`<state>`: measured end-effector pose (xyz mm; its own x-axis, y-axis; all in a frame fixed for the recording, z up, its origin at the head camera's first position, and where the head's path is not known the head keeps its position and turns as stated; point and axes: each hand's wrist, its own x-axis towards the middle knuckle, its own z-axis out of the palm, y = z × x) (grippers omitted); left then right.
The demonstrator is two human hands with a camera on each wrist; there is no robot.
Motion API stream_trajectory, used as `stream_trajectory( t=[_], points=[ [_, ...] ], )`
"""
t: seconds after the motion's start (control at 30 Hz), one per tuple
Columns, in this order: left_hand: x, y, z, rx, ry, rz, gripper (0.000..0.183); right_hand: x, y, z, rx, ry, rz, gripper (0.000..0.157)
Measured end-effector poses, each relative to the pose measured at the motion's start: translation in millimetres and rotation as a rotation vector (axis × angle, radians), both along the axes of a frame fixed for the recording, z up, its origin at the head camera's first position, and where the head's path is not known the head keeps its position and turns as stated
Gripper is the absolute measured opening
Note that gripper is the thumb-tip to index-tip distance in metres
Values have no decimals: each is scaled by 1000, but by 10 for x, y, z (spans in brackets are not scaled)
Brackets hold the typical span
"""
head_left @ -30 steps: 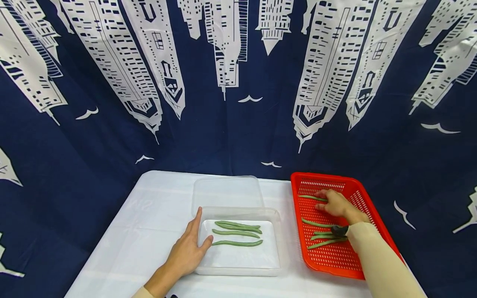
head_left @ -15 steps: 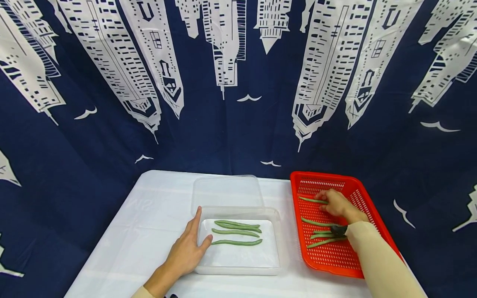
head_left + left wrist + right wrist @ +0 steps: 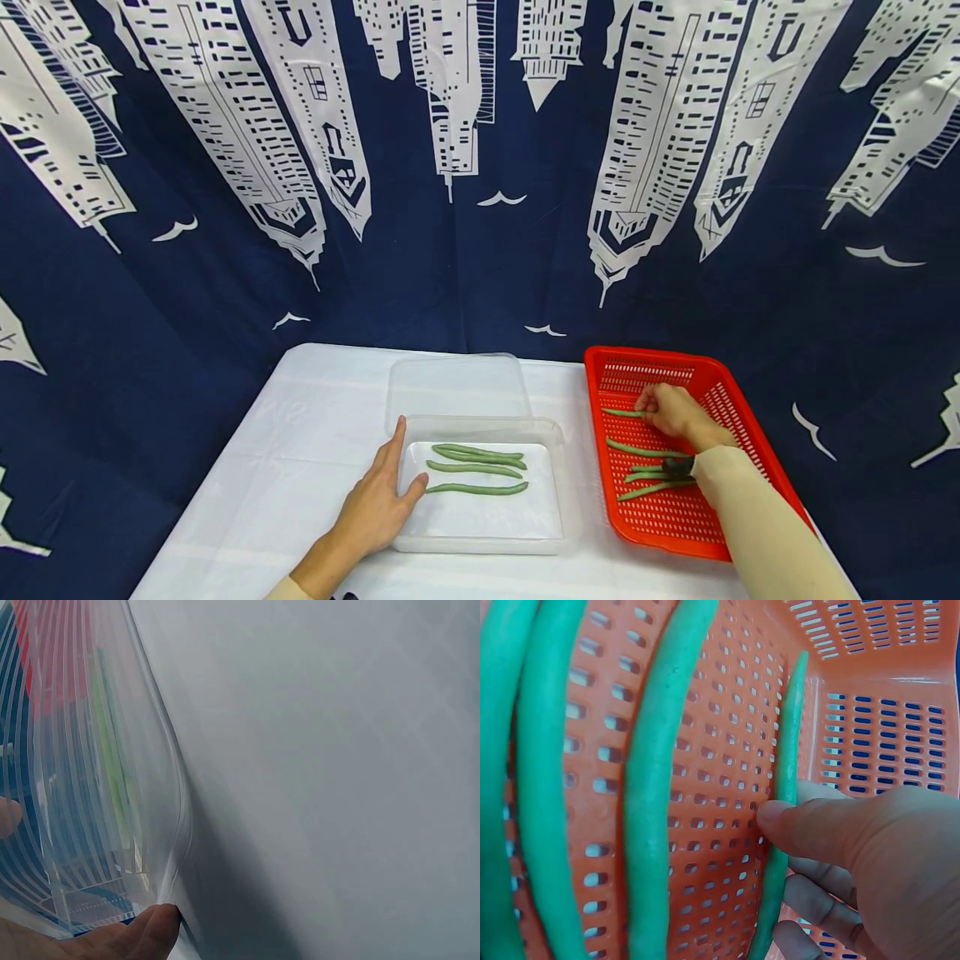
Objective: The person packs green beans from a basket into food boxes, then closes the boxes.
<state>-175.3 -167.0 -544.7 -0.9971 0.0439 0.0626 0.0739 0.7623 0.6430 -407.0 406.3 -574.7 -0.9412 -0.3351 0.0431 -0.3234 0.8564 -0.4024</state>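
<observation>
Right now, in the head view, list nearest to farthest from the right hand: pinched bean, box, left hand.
1. Pinched bean: in the right hand, inside the basket.
2. Box: left of the basket.
3. Left hand: box's left side.

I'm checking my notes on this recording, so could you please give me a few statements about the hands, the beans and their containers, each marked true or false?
1. The right hand pinches a green bean inside the red basket. True.
2. The left hand is at the left side of the clear container. True.
3. The clear container holds nothing. False: several beans lie in it.
4. The clear container is covered. False: it is open, and the clear lid lies beyond it.
5. The red basket stands to the left of the clear container. False: it stands to the right.
6. The red basket holds more than one bean. True.
</observation>
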Motion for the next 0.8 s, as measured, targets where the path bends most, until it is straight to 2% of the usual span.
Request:
stream_trajectory(
  t=[0.03,0.2,0.33,0.53,0.67,0.8],
  points=[
    [1,0,0,1,-1,0,97,42,-31,43,-4,7,1,23],
    [-1,4,0,0,2,-2,97,353,-294,481,-23,-27,-10,17],
    [1,3,2,3,1,-3,97,486,-441,687,14,-49,-55,14],
    [7,1,6,1,-1,-6,97,515,-469,761,-7,-31,-50,12],
    [10,4,14,0,1,-7,97,517,-412,754,-44,27,-26,16],
    [14,7,23,-1,2,-6,97,581,-416,856,-43,54,-14,18]
  ],
)
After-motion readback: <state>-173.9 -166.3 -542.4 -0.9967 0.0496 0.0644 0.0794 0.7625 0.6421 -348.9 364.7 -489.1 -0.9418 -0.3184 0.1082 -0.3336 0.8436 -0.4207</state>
